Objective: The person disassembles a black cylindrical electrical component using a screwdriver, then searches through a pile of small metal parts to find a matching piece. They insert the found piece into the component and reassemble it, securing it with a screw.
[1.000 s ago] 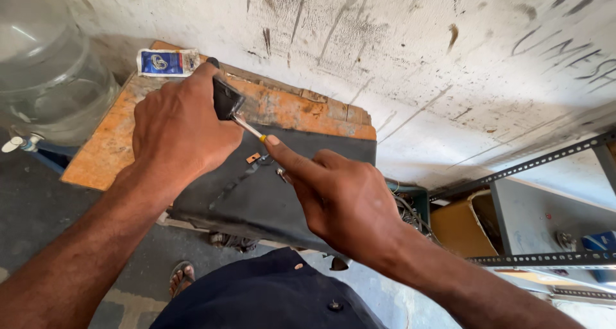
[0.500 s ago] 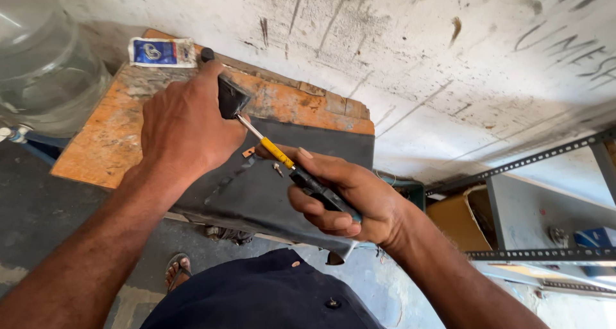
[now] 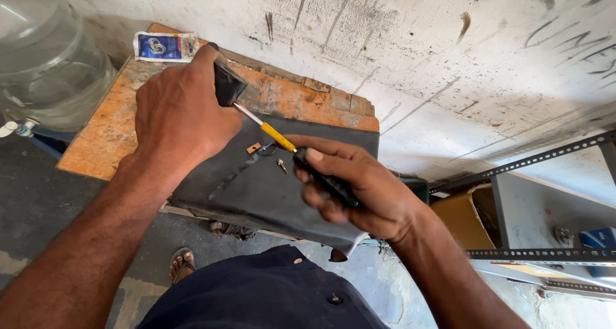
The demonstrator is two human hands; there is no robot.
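Note:
My left hand (image 3: 183,111) grips a small black block-shaped part (image 3: 227,85) over an orange wooden bench (image 3: 102,133). A screwdriver (image 3: 279,138) with a yellow and black handle is held in my right hand (image 3: 356,188); its metal tip is set against the black part. Under both hands a dark cloth (image 3: 269,194) covers the bench's right half. On the cloth lie a small brass piece (image 3: 254,148) and a tiny screw (image 3: 282,166).
A large clear water jug (image 3: 45,59) stands at the left. A blue and white packet (image 3: 163,46) lies at the bench's far edge by the scratched white wall (image 3: 417,40). Slotted metal shelving (image 3: 545,252) and a yellow box (image 3: 462,216) are at the right. My sandalled foot (image 3: 181,265) shows below.
My right hand has slid back down the screwdriver, from pinching near the tip to gripping the handle. The left hand keeps hold of the black part.

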